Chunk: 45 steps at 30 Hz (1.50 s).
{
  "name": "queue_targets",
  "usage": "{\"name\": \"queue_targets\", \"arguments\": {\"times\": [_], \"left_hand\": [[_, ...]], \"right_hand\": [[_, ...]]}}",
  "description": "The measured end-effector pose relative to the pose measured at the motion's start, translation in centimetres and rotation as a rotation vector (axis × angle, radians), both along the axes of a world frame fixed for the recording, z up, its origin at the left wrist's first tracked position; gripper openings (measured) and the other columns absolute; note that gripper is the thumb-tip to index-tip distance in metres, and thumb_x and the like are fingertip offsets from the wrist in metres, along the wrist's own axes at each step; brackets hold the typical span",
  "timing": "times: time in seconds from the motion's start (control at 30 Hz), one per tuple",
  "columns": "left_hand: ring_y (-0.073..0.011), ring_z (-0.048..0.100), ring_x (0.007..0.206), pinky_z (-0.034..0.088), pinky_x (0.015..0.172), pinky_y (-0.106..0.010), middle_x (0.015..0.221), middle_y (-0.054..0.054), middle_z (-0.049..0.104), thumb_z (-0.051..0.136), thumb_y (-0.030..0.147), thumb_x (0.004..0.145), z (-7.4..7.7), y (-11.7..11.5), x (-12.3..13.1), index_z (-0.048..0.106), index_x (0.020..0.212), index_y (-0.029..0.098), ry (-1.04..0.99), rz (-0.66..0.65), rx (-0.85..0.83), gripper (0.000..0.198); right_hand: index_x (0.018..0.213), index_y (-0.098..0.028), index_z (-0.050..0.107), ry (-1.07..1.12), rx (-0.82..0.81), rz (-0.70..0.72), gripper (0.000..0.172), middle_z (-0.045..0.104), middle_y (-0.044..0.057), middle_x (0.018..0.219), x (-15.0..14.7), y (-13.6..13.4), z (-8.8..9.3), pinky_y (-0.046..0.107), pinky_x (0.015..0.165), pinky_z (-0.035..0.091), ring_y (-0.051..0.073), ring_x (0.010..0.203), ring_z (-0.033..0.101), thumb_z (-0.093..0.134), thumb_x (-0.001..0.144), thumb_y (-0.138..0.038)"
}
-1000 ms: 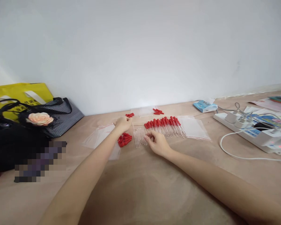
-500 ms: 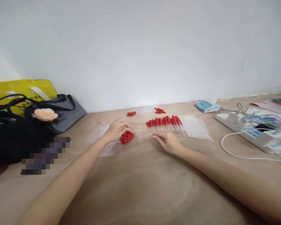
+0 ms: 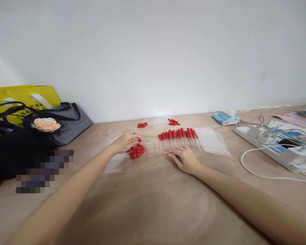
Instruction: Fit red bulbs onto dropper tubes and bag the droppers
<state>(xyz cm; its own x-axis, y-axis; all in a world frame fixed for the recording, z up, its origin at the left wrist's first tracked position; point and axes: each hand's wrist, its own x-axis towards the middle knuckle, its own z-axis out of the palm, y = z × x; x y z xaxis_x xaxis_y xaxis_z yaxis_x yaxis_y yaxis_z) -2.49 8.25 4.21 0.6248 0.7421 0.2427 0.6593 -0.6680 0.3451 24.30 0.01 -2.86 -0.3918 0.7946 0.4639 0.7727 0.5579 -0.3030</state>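
Two hands work over one table (image 3: pixel 153 207). The left hand (image 3: pixel 124 141) has its fingertips pinched on one red cap (image 3: pixel 139 140), above the near pile of caps (image 3: pixel 137 152); the right hand (image 3: pixel 185 160) has thumb and fingers clamped on one clear tube (image 3: pixel 166 153), just near of the droppers (image 3: pixel 179 134). Two smaller piles, the far left caps (image 3: pixel 142 125) and the far right caps (image 3: pixel 173 121), make three piles in all. One row of loose tubes (image 3: pixel 153 149) lies between the near pile and one row of droppers, seemingly over a dozen, though they overlap too much for a sure count. The caps are glossy red and bulb-shaped; the tubes are thin and see-through, and the droppers' stems slant toward the near right.
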Motion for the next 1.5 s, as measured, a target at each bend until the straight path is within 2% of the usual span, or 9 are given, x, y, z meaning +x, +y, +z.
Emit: {"name": "queue_targets", "arguments": {"times": [0.13,0.23,0.33,0.43,0.57,0.8,0.97,1.17,1.5], "left_hand": [[-0.0145,0.055,0.077,0.045,0.074,-0.030,0.084,-0.003,0.055,0.050,0.030,0.075,-0.9,-4.1,1.5,0.047,0.087,0.018,-0.527,0.126,-0.101,0.018],[-0.0142,0.056,0.078,0.046,0.071,-0.028,0.080,-0.002,0.054,0.051,0.026,0.075,-2.8,-7.6,2.9,0.041,0.088,0.020,-0.618,0.114,-0.220,0.017],[-0.0147,0.056,0.078,0.046,0.071,-0.029,0.081,-0.003,0.056,0.047,0.024,0.077,-4.3,-9.3,3.5,0.044,0.087,0.019,-0.528,0.068,-0.292,0.011],[-0.0154,0.054,0.074,0.045,0.071,-0.031,0.079,-0.003,0.056,0.046,0.017,0.072,-4.9,-9.5,3.2,0.046,0.078,0.019,-0.389,0.079,-0.255,0.006],[-0.0165,0.052,0.074,0.045,0.072,-0.032,0.079,-0.002,0.055,0.049,0.011,0.062,-4.7,-9.4,2.7,0.046,0.077,0.020,-0.288,0.126,-0.146,0.018],[-0.0177,0.054,0.075,0.044,0.068,-0.031,0.079,-0.004,0.056,0.054,0.029,0.073,-4.8,-9.6,3.5,0.056,0.081,0.019,-0.165,0.166,-0.065,0.013],[-0.0173,0.054,0.077,0.045,0.070,-0.031,0.083,-0.004,0.054,0.048,0.025,0.079,-5.0,-9.7,4.3,0.057,0.099,0.020,-0.193,0.155,-0.025,0.022],[-0.0171,0.053,0.083,0.043,0.076,-0.031,0.086,-0.005,0.054,0.043,0.024,0.083,-5.1,-9.7,4.6,0.058,0.091,0.018,-0.261,0.126,-0.019,0.018],[-0.0164,0.053,0.079,0.042,0.073,-0.031,0.083,-0.003,0.060,0.046,0.024,0.082,-4.7,-9.9,4.8,0.055,0.089,0.018,-0.254,0.116,-0.019,0.013]], "right_hand": [[0.092,-0.019,0.060,-0.011,-0.001,-0.003,0.027,0.063,0.004,0.081,-0.1,0.0,0.0,0.028,0.066,0.029,0.014,0.069,0.054,0.035,0.088,-0.028],[0.088,-0.019,0.061,-0.035,-0.010,-0.002,0.026,0.063,0.004,0.078,-0.2,-0.1,0.1,0.028,0.066,0.029,0.014,0.069,0.054,0.036,0.087,-0.028],[0.087,-0.019,0.061,-0.035,-0.012,0.012,0.027,0.062,0.004,0.077,-0.1,-0.2,0.2,0.028,0.067,0.030,0.014,0.070,0.053,0.035,0.088,-0.028],[0.090,-0.019,0.061,-0.023,-0.009,0.031,0.026,0.062,0.004,0.078,0.0,-0.2,0.1,0.028,0.067,0.030,0.014,0.070,0.054,0.036,0.087,-0.028],[0.093,-0.019,0.060,-0.014,-0.011,0.051,0.025,0.061,0.004,0.078,0.0,-0.2,0.0,0.028,0.066,0.031,0.014,0.070,0.054,0.037,0.087,-0.026],[0.102,-0.016,0.057,-0.002,-0.016,0.095,0.028,0.058,0.006,0.083,-0.1,-0.4,0.0,0.029,0.069,0.037,0.016,0.075,0.052,0.032,0.088,-0.020],[0.096,-0.015,0.058,0.114,-0.039,0.174,0.024,0.055,0.007,0.085,-0.8,-1.0,0.0,0.027,0.070,0.041,0.014,0.076,0.052,0.036,0.086,-0.020],[0.096,-0.017,0.057,0.100,-0.014,0.194,0.022,0.059,0.006,0.086,-1.5,-1.8,0.2,0.031,0.072,0.038,0.016,0.079,0.053,0.039,0.085,-0.020],[0.095,-0.016,0.057,0.073,0.022,0.233,0.020,0.063,0.004,0.081,-1.6,-2.0,0.4,0.030,0.070,0.032,0.014,0.074,0.055,0.041,0.084,-0.018]]}}
